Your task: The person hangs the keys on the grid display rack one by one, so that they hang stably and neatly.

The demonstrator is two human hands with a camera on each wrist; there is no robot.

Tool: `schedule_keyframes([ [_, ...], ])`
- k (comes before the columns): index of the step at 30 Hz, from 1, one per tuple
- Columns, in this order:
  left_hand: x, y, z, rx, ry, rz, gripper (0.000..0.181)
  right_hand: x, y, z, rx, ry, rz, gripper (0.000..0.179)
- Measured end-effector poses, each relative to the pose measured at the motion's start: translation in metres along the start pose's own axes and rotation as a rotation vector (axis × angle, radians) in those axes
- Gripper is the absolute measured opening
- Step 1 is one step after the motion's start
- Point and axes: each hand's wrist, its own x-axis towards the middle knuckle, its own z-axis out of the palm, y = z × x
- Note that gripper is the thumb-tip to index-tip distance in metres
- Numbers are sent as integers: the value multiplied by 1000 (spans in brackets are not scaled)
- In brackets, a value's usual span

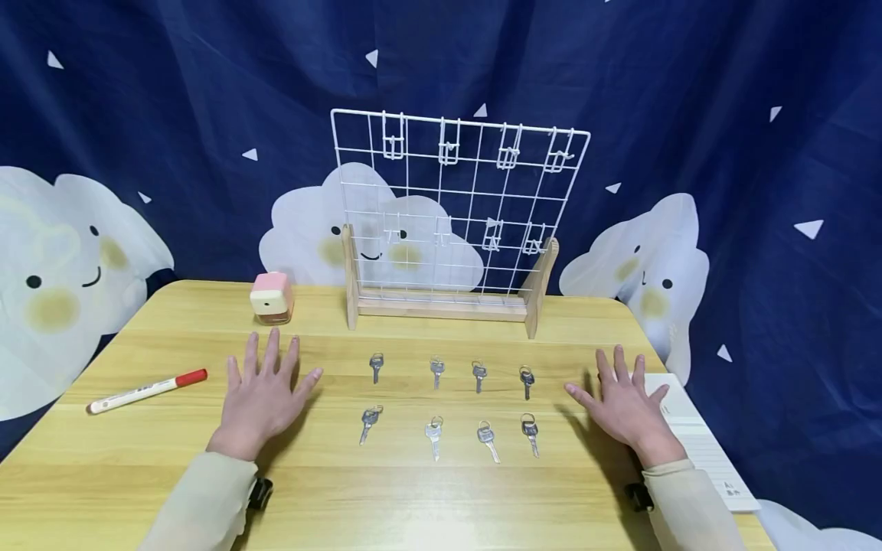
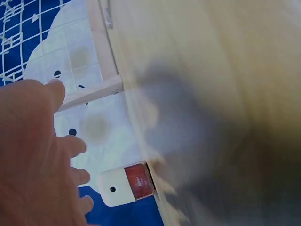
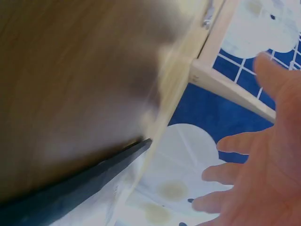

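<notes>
My left hand (image 1: 265,398) is over the left side of the wooden table, fingers spread, holding nothing. Likewise spread and holding nothing, my right hand (image 1: 627,409) is at the right beside a white notepad (image 1: 713,467). Between the hands lie several metal keys with rings, in a back row (image 1: 437,372) and a front row (image 1: 433,438). Behind them stands a white wire grid rack (image 1: 460,122) on a wooden base (image 1: 441,308), with several wire hooks (image 1: 393,147) in two rows. The left wrist view shows the left hand (image 2: 33,150); the right wrist view shows the right hand (image 3: 263,174).
A pink and cream pencil sharpener (image 1: 271,297) stands at the back left, just beyond the left fingertips. A white marker with a red cap (image 1: 141,393) lies left of that hand. A dark blue curtain (image 1: 227,61) with cloud prints hangs behind the table.
</notes>
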Motion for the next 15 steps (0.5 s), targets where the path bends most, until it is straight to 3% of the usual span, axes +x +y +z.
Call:
schedule_keyframes([
  [3,8,-2,-2,-93,45,23,81,3,-4,-1,25,56,-52,88],
  [8,25,1,-11,-370,109,3,78,13,-13,-2,70,142,-176,64],
  [15,49,9,-19,-684,214,-9,67,26,-30,-5,113,118,-271,54],
])
